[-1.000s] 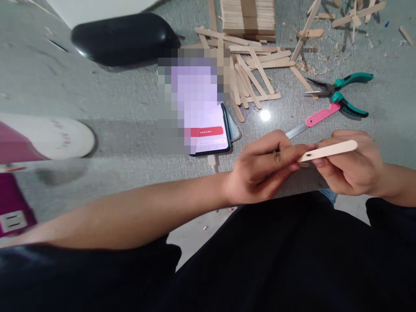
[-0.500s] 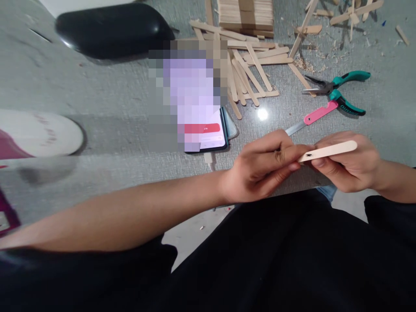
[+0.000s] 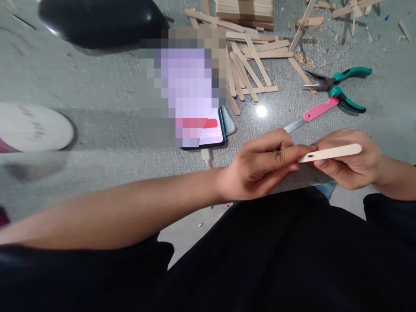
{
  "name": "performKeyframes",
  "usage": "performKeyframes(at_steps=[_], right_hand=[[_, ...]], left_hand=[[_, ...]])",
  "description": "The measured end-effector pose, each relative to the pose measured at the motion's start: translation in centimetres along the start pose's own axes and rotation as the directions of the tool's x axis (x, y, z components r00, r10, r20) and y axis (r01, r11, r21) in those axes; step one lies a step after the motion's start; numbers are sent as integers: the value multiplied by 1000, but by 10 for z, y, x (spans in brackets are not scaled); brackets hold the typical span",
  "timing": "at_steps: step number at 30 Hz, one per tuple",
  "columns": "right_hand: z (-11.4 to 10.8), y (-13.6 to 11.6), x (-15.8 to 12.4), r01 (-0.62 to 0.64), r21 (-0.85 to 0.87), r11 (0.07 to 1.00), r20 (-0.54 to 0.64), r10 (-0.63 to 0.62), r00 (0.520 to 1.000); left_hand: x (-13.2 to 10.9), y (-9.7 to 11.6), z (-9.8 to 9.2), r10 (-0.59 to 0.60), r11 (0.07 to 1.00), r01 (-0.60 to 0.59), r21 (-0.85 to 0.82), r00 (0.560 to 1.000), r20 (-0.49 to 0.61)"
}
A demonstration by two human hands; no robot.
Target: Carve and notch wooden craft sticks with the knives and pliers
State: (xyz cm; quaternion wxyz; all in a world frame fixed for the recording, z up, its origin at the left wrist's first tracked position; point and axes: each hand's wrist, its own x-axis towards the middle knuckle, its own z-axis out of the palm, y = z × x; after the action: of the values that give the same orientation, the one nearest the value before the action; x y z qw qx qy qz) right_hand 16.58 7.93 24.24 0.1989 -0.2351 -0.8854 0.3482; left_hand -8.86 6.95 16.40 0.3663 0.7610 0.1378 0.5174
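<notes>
A pale wooden craft stick (image 3: 338, 152) is held nearly level in front of me, its rounded right end tilted slightly up. Near its left part is a small dark mark or slot. My left hand (image 3: 264, 164) pinches the left end between thumb and fingers. Behind and below the stick, my right hand (image 3: 351, 162) is closed against it, with the thumb at its lower edge; its other fingertips are partly hidden. Just beyond the hands lies a pink-handled folding knife (image 3: 321, 109) with its blade out, touching green-handled needle-nose pliers (image 3: 333, 86).
Loose craft sticks (image 3: 250, 65) lie in a heap beside a stacked bundle (image 3: 245, 13). Shavings (image 3: 308, 60) and crossed sticks (image 3: 303, 26) are at the back right. A phone (image 3: 211, 134) with a cable, a black case (image 3: 104, 21) and a white rounded object (image 3: 35, 128) stand leftward.
The camera view has shifted slightly, so the tabletop things sit a little higher and further left. The stick moved slightly right; both hands keep their hold.
</notes>
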Motion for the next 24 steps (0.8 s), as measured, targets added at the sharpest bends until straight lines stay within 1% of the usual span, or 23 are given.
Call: performKeyframes(at_steps=[6, 8, 10, 12, 15, 18, 20, 24], right_hand=[[0, 2, -3, -6, 29, 1000, 23, 5, 1000], [1, 4, -3, 16, 25, 1000, 9, -17, 1000], [2, 6, -3, 67, -30, 997, -46, -69, 997], [2, 8, -2, 121, -128, 984, -94, -134, 987], [0, 9, -2, 158, -278, 948, -92, -190, 978], [-4, 10, -2, 175, -397, 901, -72, -221, 973], [-6, 11, -2, 186, -426, 886, -45, -226, 973], [-10, 14, -2, 221, -415, 882, -20, -252, 968]], left_hand=[[-2, 1, 0, 5, 1000, -5, 6, 1000, 18], [-2, 2, -1, 3, 1000, -3, 30, 1000, 19], [-2, 4, -2, -11, 999, 10, 51, 1000, 9], [-1, 5, -3, -29, 997, 29, 65, 1000, 2], [0, 5, -3, -34, 996, 35, 83, 999, -14], [-1, 3, -1, -5, 994, 12, 108, 998, -65], [-2, 0, 0, 8, 993, 1, 116, 997, -81], [-2, -2, 1, 22, 995, -16, 99, 998, -55]])
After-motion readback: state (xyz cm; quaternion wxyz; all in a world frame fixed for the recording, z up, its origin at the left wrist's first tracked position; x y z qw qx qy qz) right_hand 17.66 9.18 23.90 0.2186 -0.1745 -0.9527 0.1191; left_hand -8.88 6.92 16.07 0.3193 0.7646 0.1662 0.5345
